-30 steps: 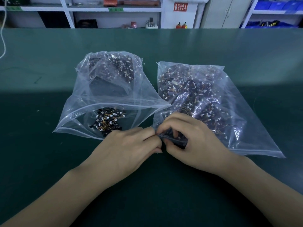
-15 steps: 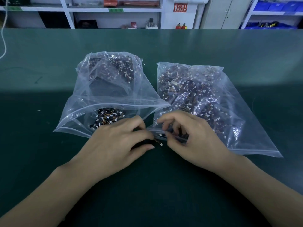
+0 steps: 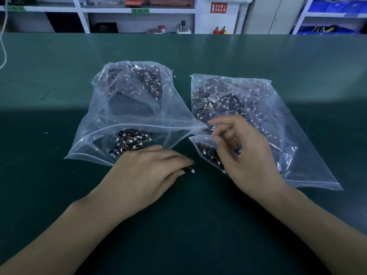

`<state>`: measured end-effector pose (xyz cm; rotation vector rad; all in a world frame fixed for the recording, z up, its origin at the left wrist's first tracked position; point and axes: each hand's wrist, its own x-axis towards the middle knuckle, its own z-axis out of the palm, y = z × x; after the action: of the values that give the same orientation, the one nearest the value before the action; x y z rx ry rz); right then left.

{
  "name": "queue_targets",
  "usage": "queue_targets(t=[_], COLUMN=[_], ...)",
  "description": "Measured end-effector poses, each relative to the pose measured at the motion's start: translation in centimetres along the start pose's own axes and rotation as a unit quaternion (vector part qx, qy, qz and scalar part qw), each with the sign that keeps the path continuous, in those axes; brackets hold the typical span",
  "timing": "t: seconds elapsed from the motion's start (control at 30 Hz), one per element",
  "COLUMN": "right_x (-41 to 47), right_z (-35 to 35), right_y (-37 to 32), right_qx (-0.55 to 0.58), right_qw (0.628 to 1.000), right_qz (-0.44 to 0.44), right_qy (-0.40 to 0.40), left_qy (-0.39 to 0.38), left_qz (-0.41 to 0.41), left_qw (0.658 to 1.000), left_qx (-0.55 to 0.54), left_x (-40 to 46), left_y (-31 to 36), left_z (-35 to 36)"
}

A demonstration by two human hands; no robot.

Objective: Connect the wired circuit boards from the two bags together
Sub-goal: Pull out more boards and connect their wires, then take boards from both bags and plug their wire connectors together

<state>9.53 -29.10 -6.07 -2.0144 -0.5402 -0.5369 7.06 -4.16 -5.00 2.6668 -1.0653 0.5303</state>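
Observation:
Two clear plastic bags lie side by side on the green table, both full of small black circuit boards with thin wires and white plugs. The left bag (image 3: 139,108) gapes open toward me. My left hand (image 3: 147,175) lies palm down in front of it, fingers curled over a wired board (image 3: 190,170) whose white plug sticks out at the fingertips. My right hand (image 3: 246,155) is at the mouth of the right bag (image 3: 278,124), its fingers pinching the bag's front lip and lifting it. Boards show inside that opening.
The green table (image 3: 198,225) stretches wide around the bags. A white cord (image 3: 3,46) hangs at the far left. Shelving, a cabinet and blue bins stand beyond the far edge.
My hands have parted. The left one drew a wired board down and left onto the table in front of the left bag. The right one rose and lifted the right bag's lip.

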Motion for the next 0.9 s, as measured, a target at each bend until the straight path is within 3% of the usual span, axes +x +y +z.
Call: queue_targets(t=[0.33,0.53,0.67,0.9], right_x=[-0.3,-0.4,-0.4,-0.4], right_z=[-0.1,-0.3,-0.1,-0.2], right_y=[-0.6,-1.3,-1.7,-1.6], right_qx=[-0.064,-0.052,-0.046,-0.022], right_qw=[0.992,0.988,0.988,0.991], right_qz=[-0.050,-0.065,-0.086,-0.085], right_qy=[-0.095,-0.129,-0.123,-0.102], left_qy=[0.128,0.269,0.274,0.231], left_qz=[0.066,-0.080,-0.119,-0.108], left_qw=[0.990,0.944,0.922,0.932], left_qx=[0.016,-0.172,-0.245,-0.257], left_x=[0.0,0.4,0.4,0.4], left_y=[0.6,1.1,1.1,1.6], left_z=[0.2,0.6,0.6,0.5])
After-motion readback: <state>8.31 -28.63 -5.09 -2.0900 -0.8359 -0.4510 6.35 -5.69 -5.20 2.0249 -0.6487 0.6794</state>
